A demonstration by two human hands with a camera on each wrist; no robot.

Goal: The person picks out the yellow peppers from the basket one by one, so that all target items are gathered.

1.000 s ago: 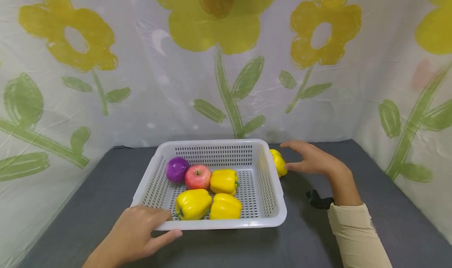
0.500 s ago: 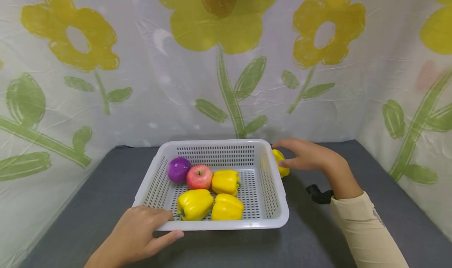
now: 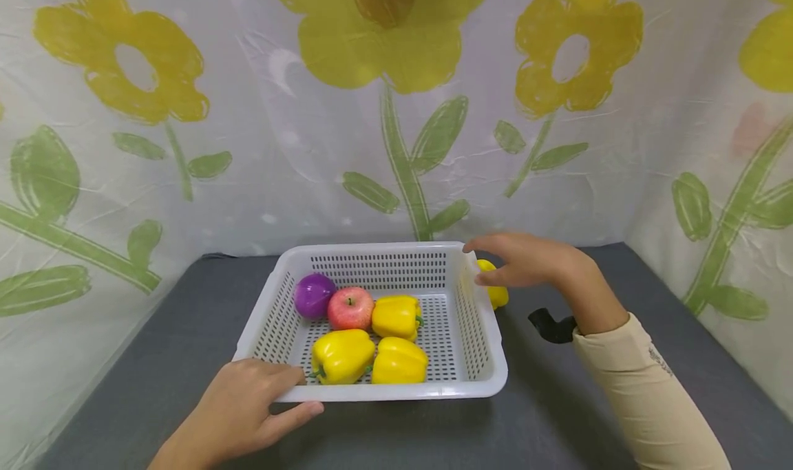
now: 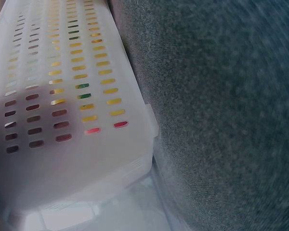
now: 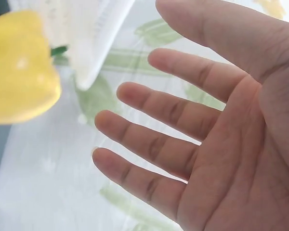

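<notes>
A white slotted plastic basket point(image 3: 467, 391) stands on the dark table. Inside lie a purple onion-like ball point(image 3: 314, 296), a red apple point(image 3: 350, 309) and three yellow bell peppers point(image 3: 396, 317). My left hand point(image 3: 241, 404) grips the basket's near-left rim, fingers over the edge and thumb in front. Another yellow bell pepper point(image 3: 498, 295) sits outside, against the basket's right side, partly hidden. Above it hovers my right hand point(image 3: 526, 258), fingers spread, fingertips by the basket's far-right rim. The right wrist view shows its palm point(image 5: 231, 159) bare, with the pepper point(image 5: 19, 67) apart from the fingers.
A dark grey cloth point(image 3: 533, 415) covers the table. Behind and at both sides hangs a pale curtain point(image 3: 266, 181) painted with yellow flowers. A black strap or mount point(image 3: 551, 327) sticks out at my right wrist.
My right hand has moved left and slightly up, from beside the outer pepper to over it and near the basket's rim. The left hand and basket stay in place.
</notes>
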